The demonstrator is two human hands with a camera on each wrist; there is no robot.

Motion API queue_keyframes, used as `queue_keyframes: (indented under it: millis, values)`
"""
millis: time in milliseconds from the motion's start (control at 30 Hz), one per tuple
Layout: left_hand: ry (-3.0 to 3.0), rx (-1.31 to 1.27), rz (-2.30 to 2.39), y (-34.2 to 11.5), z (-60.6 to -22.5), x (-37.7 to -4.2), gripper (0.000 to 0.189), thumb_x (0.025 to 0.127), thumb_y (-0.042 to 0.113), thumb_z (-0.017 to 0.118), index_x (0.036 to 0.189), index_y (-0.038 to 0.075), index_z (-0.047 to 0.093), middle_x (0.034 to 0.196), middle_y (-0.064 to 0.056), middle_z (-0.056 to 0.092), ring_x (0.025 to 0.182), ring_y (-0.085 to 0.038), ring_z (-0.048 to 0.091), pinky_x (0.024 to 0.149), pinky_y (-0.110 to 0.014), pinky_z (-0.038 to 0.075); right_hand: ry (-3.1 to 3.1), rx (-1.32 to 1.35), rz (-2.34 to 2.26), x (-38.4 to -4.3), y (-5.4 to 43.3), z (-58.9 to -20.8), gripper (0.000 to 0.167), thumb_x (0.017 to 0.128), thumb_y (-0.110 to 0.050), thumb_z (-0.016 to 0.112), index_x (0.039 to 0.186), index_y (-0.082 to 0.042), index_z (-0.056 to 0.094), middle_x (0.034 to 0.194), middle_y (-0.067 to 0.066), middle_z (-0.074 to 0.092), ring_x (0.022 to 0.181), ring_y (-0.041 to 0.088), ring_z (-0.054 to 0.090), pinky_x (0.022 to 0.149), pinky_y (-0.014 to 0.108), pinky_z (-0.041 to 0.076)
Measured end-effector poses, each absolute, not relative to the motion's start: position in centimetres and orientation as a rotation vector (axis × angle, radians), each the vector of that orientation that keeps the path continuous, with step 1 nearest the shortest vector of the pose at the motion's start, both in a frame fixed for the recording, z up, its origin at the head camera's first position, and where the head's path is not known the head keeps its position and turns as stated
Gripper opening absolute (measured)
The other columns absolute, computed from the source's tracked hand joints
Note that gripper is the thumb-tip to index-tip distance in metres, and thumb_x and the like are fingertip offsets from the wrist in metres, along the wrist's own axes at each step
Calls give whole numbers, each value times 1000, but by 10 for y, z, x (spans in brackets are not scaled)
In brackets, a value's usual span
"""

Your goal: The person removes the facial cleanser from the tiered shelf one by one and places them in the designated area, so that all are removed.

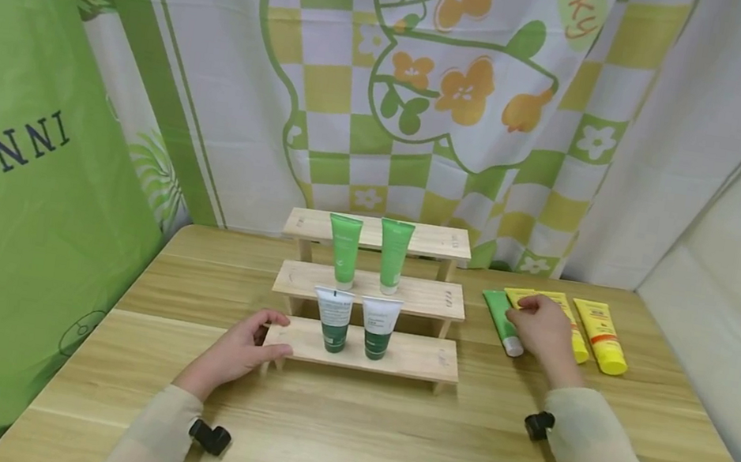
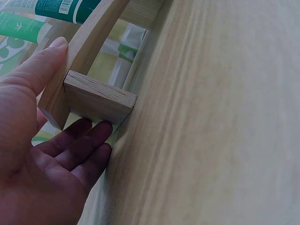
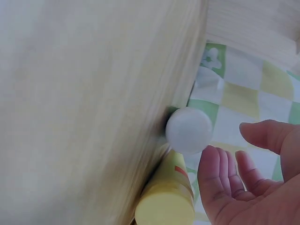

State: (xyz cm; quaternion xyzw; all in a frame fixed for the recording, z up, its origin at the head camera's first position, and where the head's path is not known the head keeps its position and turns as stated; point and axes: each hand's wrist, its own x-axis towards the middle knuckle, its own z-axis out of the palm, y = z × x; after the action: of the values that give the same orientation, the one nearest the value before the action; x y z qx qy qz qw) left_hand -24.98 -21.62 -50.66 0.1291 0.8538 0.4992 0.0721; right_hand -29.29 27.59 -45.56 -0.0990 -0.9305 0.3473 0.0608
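Over the right side of a wooden table [image 1: 375, 439], we see a right hand [image 1: 547, 339] with its fingers gently bent and its thumb held apart from them, gripping nothing that we can make out. Beside its fingertips a green tube [image 1: 499, 320] lies flat, its white cap [image 3: 189, 130] pointing towards the person; we cannot tell whether hand and tube touch. Three yellow tubes [image 1: 600, 337] lie to the right of the green one, two of them partly covered by the hand.

Well across to the left, the left hand [image 1: 242, 349] grips the end of a three-step wooden stand [image 1: 423, 359], thumb on the lowest board and fingers curled around by the leg. On that lowest step two white-and-dark-green tubes [image 1: 377, 328] stand upright side by side. Two light green tubes [image 1: 393, 254] stand upright on the middle step, just behind them.

Both arms wear pale sleeves [image 1: 610, 458], with a small black device [image 1: 210, 437] at each wrist. Beyond the table hangs a checked curtain [image 1: 384, 137] printed with orange flowers, and a green cloth [image 1: 25, 91] hangs at the left.
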Motion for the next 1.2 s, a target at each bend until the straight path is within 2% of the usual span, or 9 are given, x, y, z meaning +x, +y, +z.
queue_keyframes:
  millis: [167, 367, 500, 600, 700, 833, 933, 1067, 1200]
  values:
    - [2580, 388, 1485, -216, -505, -251, 50, 84, 39, 78, 122, 18, 55, 114, -6, 58, 85, -21, 52, 72, -33, 43, -2761, -308, 1127, -281, 275, -450, 41, 91, -27, 65, 120, 2, 60, 108, 20, 63, 96, 32, 59, 79, 41, 45]
    - [2581, 380, 1480, -216, -504, -251, 49, 85, 38, 78, 123, 18, 54, 115, -7, 58, 86, -21, 52, 74, -34, 43, -2659, -254, 1303, -272, 269, -444, 40, 92, -24, 65, 120, 5, 59, 104, 20, 63, 73, 23, 66, 62, 29, 53]
    - [2592, 376, 1464, -215, -503, -249, 46, 88, 28, 76, 124, 12, 54, 114, -11, 58, 85, -21, 52, 73, -33, 42, -2598, -205, 1385, -265, 254, -437, 39, 94, -24, 64, 119, 5, 59, 106, 21, 61, 78, 29, 67, 66, 35, 56]
    - [2593, 368, 1461, -216, -503, -248, 46, 88, 23, 76, 126, 9, 53, 112, -13, 58, 84, -23, 51, 71, -33, 42, -2583, -179, 1368, -259, 238, -430, 34, 94, -24, 64, 115, 3, 61, 105, 19, 62, 78, 25, 64, 66, 33, 55]
    - [2598, 373, 1454, -218, -503, -247, 46, 88, 26, 76, 126, 10, 53, 110, -11, 58, 82, -22, 50, 69, -32, 41, -2544, -133, 1386, -254, 221, -424, 28, 93, -20, 66, 110, 1, 63, 102, 16, 64, 74, 24, 63, 61, 28, 52]
    - [2595, 386, 1459, -221, -503, -247, 47, 87, 32, 77, 124, 14, 54, 104, -9, 58, 80, -20, 49, 67, -31, 41, -2465, 15, 1464, -249, 202, -418, 22, 93, -16, 68, 106, 1, 64, 96, 15, 64, 73, 30, 63, 57, 27, 50]
    - [2596, 406, 1465, -222, -503, -248, 48, 85, 36, 77, 123, 16, 55, 102, -8, 58, 80, -20, 49, 67, -30, 41, -2414, 141, 1517, -247, 191, -412, 21, 92, -18, 70, 103, -1, 64, 87, 14, 64, 70, 26, 61, 55, 27, 48]
    - [2594, 427, 1477, -220, -504, -248, 48, 85, 35, 77, 123, 15, 55, 100, -7, 58, 80, -20, 50, 67, -30, 42, -2377, 267, 1590, -250, 175, -405, 24, 90, -21, 73, 103, -2, 65, 84, 13, 64, 70, 17, 59, 56, 25, 47]
    - [2578, 425, 1499, -217, -505, -248, 46, 86, 31, 78, 123, 14, 55, 100, -7, 59, 80, -20, 51, 68, -31, 43, -2350, 357, 1636, -256, 159, -402, 25, 90, -20, 74, 104, -1, 64, 91, 12, 64, 77, 17, 60, 64, 25, 49]
